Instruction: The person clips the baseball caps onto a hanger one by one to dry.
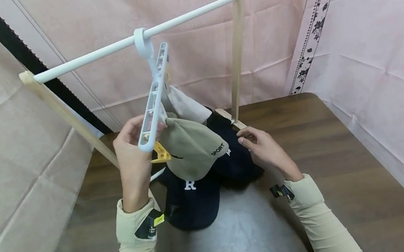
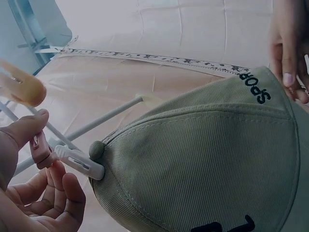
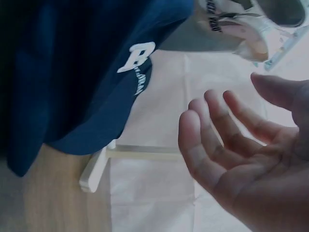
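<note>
Fingers (image 2: 73,193) of my left hand (image 1: 131,151) pinch a pink clip (image 2: 41,147), thumb at one end and a fingertip at the other, parted only by its small body, as I follow from a distance. Just beside it, a white clip (image 2: 82,164) bites the beige cap (image 1: 191,144) next to its crown button (image 2: 97,150); the cap hangs beneath the pale hanger (image 1: 159,80), hooked over the white rail (image 1: 102,51). My right hand (image 1: 265,147) holds nothing, its fingers loosely curved and apart from the beige cap.

I judge a slip the chief danger: the white clip seems to have a narrow bite by the button, so a tug on the fabric or a knock to the clip could drop the cap onto the dark cap (image 1: 193,207) marked R below. Neither hand appears to support it. Pressing the pink clip too hard could swing or tilt the hanger, which hangs by one hook. A yellow clip (image 1: 161,151), close to my left wrist, could also snag the sleeve (image 1: 128,231).
</note>
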The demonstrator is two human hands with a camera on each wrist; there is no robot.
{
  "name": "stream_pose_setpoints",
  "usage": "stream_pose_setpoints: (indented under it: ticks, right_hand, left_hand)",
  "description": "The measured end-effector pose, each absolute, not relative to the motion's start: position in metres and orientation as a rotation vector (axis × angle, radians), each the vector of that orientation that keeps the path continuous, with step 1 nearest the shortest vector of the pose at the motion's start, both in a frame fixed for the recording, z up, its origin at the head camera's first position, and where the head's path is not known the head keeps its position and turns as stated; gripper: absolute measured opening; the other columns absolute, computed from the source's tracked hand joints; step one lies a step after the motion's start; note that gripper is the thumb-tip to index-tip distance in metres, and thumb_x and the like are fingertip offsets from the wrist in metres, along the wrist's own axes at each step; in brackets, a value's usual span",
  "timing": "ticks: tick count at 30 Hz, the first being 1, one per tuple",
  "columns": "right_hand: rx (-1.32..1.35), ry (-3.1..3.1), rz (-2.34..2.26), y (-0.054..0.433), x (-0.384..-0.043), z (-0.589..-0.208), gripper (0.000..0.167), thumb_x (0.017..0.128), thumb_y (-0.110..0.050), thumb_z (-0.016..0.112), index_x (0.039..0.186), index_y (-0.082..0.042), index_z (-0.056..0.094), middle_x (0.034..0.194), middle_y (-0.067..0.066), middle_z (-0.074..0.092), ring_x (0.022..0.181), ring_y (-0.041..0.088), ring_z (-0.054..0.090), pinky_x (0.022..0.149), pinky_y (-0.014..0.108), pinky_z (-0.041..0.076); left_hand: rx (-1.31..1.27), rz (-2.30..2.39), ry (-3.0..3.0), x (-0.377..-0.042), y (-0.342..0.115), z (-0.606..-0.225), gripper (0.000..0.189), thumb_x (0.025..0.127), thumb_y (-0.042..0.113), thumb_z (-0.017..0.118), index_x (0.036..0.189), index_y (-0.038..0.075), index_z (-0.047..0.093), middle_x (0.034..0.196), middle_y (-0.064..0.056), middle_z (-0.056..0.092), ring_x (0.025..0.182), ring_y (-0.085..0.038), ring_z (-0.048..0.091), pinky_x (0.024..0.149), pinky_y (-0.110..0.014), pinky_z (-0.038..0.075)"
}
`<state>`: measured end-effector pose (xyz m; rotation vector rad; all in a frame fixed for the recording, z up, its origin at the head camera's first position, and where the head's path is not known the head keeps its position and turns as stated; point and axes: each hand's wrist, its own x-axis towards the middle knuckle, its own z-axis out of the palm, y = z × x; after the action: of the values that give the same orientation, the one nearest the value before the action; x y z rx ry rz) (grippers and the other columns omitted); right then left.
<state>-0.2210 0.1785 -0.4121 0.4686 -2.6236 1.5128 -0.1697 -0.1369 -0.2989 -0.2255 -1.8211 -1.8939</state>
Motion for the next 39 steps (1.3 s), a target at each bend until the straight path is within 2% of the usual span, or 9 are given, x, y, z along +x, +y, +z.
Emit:
stream_pose_setpoints:
  ticks: [4,9,12,16,20,27,33,35,39]
  right_hand:
    - [0.462,-2.651,1.467,0.177,-0.223,-0.424,0.021,0.107,-0.013,0.063,0.124,-0.002,0.067,0.115,0.017,0.072,0.108,0.034,0.067,0.1,0.051,0.052]
    - [0.65,-2.598,1.389,0.165,-0.214,-0.435,0.02,0.103,-0.009,0.068,0.121,0.0,0.068,0.112,0.014,0.071,0.1,0.028,0.068,0.088,0.048,0.055]
    - [0.754,-2.604,1.282,0.155,-0.206,-0.439,0.026,0.101,-0.014,0.073,0.122,0.0,0.069,0.117,0.013,0.069,0.106,0.028,0.068,0.093,0.05,0.055]
    - [0.751,-2.713,1.037,0.143,-0.195,-0.444,0.043,0.097,-0.032,0.079,0.129,-0.007,0.068,0.123,0.007,0.065,0.114,0.026,0.064,0.099,0.049,0.053]
    - [0.699,-2.779,0.8,0.134,-0.189,-0.448,0.056,0.091,-0.043,0.084,0.134,-0.013,0.065,0.122,0.003,0.063,0.11,0.025,0.062,0.09,0.049,0.056]
    - [0.687,-2.705,0.602,0.133,-0.191,-0.454,0.055,0.093,-0.029,0.084,0.138,-0.01,0.061,0.124,0.008,0.064,0.103,0.029,0.067,0.077,0.048,0.059]
    - [0.666,-2.643,0.641,0.141,-0.191,-0.46,0.042,0.097,-0.022,0.074,0.135,-0.007,0.063,0.122,0.009,0.068,0.105,0.028,0.069,0.079,0.047,0.06]
    - [0.669,-2.651,0.651,0.144,-0.19,-0.462,0.047,0.097,-0.029,0.078,0.137,-0.009,0.062,0.124,0.008,0.067,0.108,0.028,0.069,0.082,0.049,0.06]
    - [0.705,-2.686,0.562,0.146,-0.189,-0.469,0.073,0.087,-0.04,0.088,0.146,-0.011,0.056,0.132,0.01,0.06,0.113,0.031,0.065,0.084,0.051,0.058]
  left_hand:
    - [-0.205,-1.899,-1.805,-0.169,-0.141,-0.301,0.033,0.086,0.016,0.09,0.115,0.005,0.077,0.106,-0.011,0.074,0.095,-0.02,0.065,0.082,-0.028,0.057]
    - [-0.205,-1.924,-1.789,-0.17,-0.148,-0.301,0.032,0.089,0.016,0.087,0.116,0.003,0.076,0.116,-0.014,0.071,0.107,-0.025,0.063,0.09,-0.03,0.058]
    - [-0.195,-1.912,-1.786,-0.171,-0.152,-0.301,0.03,0.091,0.016,0.085,0.116,0.003,0.075,0.111,-0.014,0.069,0.099,-0.024,0.062,0.081,-0.027,0.057]
    - [-0.166,-1.895,-1.804,-0.171,-0.158,-0.301,0.029,0.091,0.016,0.085,0.115,0.004,0.076,0.103,-0.013,0.069,0.085,-0.023,0.06,0.072,-0.025,0.053]
    - [-0.147,-1.895,-1.799,-0.17,-0.163,-0.302,0.027,0.09,0.017,0.085,0.113,0.005,0.076,0.099,-0.011,0.07,0.083,-0.022,0.061,0.069,-0.026,0.05]
    - [-0.272,-1.942,-1.663,-0.175,-0.167,-0.305,0.019,0.09,0.008,0.083,0.103,-0.003,0.073,0.079,-0.009,0.065,0.07,-0.019,0.055,0.06,-0.023,0.045]
    - [-0.311,-1.927,-1.678,-0.178,-0.166,-0.307,0.02,0.091,0.009,0.083,0.102,-0.003,0.073,0.076,-0.008,0.061,0.068,-0.019,0.054,0.057,-0.022,0.041]
    - [-0.332,-1.93,-1.676,-0.179,-0.165,-0.307,0.018,0.092,0.009,0.081,0.102,-0.004,0.073,0.077,-0.008,0.062,0.068,-0.019,0.053,0.058,-0.023,0.041]
    - [-0.354,-1.95,-1.666,-0.181,-0.163,-0.307,0.016,0.094,0.007,0.079,0.102,-0.005,0.073,0.079,-0.009,0.062,0.069,-0.02,0.053,0.06,-0.023,0.042]
